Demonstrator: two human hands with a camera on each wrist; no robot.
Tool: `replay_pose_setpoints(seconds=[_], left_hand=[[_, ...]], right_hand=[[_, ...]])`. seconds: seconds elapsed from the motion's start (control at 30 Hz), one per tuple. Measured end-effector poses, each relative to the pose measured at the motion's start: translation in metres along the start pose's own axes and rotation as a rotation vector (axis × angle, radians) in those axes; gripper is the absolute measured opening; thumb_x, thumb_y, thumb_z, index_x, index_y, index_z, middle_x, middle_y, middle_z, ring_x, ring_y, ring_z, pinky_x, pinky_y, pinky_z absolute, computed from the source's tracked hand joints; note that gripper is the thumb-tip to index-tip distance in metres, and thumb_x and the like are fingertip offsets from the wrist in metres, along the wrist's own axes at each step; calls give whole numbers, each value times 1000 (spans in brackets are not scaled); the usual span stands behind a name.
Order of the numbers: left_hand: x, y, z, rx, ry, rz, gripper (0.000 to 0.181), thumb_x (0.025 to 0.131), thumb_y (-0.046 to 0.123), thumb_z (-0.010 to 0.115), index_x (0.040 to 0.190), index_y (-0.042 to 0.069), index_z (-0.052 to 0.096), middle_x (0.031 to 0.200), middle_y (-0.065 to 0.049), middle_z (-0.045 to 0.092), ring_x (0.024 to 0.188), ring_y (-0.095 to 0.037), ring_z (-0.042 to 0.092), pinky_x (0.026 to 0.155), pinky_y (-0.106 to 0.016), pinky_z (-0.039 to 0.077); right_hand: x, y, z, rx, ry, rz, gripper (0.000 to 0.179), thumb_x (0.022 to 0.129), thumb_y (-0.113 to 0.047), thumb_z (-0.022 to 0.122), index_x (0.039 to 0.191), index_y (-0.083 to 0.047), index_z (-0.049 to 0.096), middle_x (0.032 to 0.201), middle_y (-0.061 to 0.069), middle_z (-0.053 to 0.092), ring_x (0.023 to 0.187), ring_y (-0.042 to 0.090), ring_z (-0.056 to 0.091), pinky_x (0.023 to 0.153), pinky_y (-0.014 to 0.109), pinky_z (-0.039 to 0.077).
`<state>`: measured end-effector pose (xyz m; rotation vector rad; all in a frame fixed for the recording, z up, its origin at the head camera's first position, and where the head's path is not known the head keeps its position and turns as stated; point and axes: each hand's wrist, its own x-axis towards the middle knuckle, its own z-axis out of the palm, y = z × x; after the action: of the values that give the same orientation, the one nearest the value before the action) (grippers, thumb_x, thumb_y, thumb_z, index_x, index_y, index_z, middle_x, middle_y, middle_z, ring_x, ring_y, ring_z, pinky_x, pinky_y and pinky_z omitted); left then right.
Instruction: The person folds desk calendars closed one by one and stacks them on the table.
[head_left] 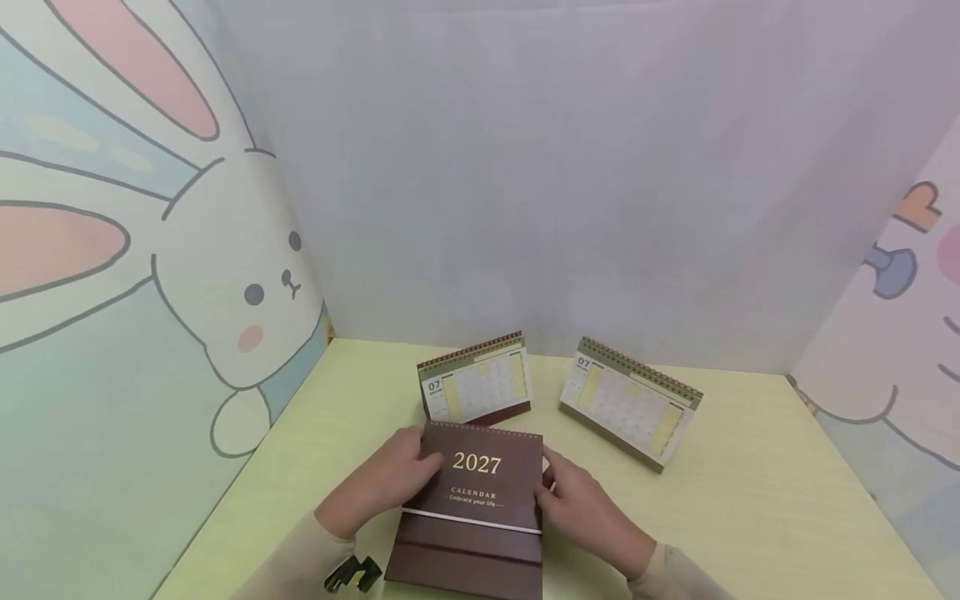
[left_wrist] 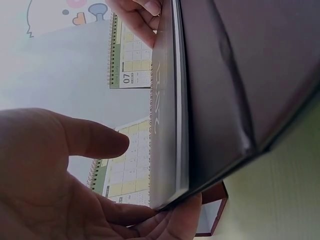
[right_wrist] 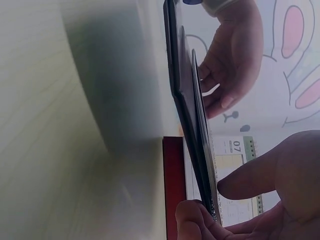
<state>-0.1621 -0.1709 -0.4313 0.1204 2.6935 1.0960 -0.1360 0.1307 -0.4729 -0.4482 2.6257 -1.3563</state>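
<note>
A dark brown desk calendar (head_left: 491,485) with gold "2027" lettering is held between both hands at the front middle of the head view, its base unfolded toward the person. My left hand (head_left: 393,479) holds its left edge, thumb above the cover and fingers curled beneath, as the left wrist view shows. On the opposite edge, my right hand (head_left: 588,504) grips with the thumb at the front and fingers behind. In the right wrist view, the calendar (right_wrist: 189,112) is seen edge-on above the table, with a shadow beneath it.
Two calendars stand upright behind, both showing "07": the left calendar (head_left: 483,387) close behind the held one, the right calendar (head_left: 630,408) angled the other way. They stand on a pale yellow table (head_left: 765,500). A plain curtain (head_left: 562,167) and rabbit-print panels surround it.
</note>
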Motion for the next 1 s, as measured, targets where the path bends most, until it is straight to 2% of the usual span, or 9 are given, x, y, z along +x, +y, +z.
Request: replay_pose_setpoints(seconds=[0.13,0.33,0.5,0.63,0.73,1.0], left_hand=[[-3,-5,-1,13,4,-28,66,112,24,68,156,-23,55,151,-37,68,128,-36,73,110,-64,68],[-5,-12,-1,13,4,-33,65,112,24,68,155,-24,55,150,-37,68,131,-38,73,113,-66,66],[-6,-14,-1,17,10,-35,65,111,24,69,153,-24,57,148,-37,69,132,-41,74,114,-67,66],[-7,-17,-2,30,22,-45,62,111,23,70,151,-23,59,142,-33,71,126,-37,74,112,-66,66],[-8,-18,-3,37,22,-48,59,111,23,70,149,-22,61,136,-30,72,120,-33,73,108,-64,68],[-12,-21,-4,55,17,-61,62,110,23,69,148,-24,59,131,-32,72,111,-32,74,98,-61,71]], right_hand=[[0,-1,4,7,-31,-19,74,109,-2,69,178,5,44,91,3,74,68,9,60,56,28,51],[1,1,9,12,-51,-46,72,108,-1,71,176,0,48,93,3,74,68,8,60,56,28,52],[2,0,11,23,-68,-40,76,108,-1,71,179,-1,45,94,3,74,70,9,61,56,28,53],[4,-1,14,29,-88,-36,76,108,-2,71,179,-2,44,96,3,75,72,9,63,58,29,54],[5,-2,16,21,-95,-44,75,108,-1,71,178,-2,46,97,4,76,73,9,63,58,29,54],[7,-5,20,30,-127,-60,73,107,0,71,177,-2,48,101,5,78,77,10,65,61,28,55]])
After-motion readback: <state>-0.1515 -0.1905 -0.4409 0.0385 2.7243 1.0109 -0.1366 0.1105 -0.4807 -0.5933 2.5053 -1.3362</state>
